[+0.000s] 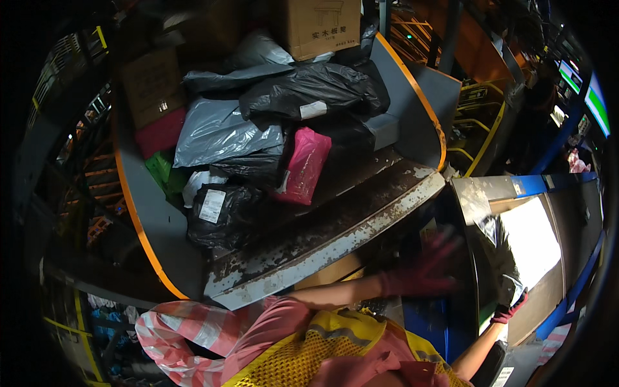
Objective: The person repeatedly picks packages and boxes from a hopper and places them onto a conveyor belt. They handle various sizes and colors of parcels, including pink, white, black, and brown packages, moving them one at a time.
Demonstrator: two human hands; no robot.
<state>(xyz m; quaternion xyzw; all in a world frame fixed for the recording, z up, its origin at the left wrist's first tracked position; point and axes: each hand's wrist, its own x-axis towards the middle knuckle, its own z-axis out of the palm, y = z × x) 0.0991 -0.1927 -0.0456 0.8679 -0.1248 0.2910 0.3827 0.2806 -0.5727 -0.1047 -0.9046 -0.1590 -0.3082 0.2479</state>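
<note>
My left hand [425, 268], in a dark red glove, is blurred, its fingers spread and empty, between the metal chute and the belt at the right. My right hand [511, 307], in a red and black glove, grips the lower end of a black plastic parcel [500, 256] over that belt. Beside it lies a brightly lit white package [532, 244]. On the chute lie a pink parcel [307, 164], a black parcel with a white label [213, 213], a silver-grey bag [227, 130] and a large black bag [314, 89].
Cardboard boxes [324, 26] stand at the chute's back and left. Orange-edged side walls [411, 92] flank the chute, with a worn metal lip [333, 237] in front. The conveyor belt [578, 213] has blue edges. A grey parcel [522, 365] lies at the lower right.
</note>
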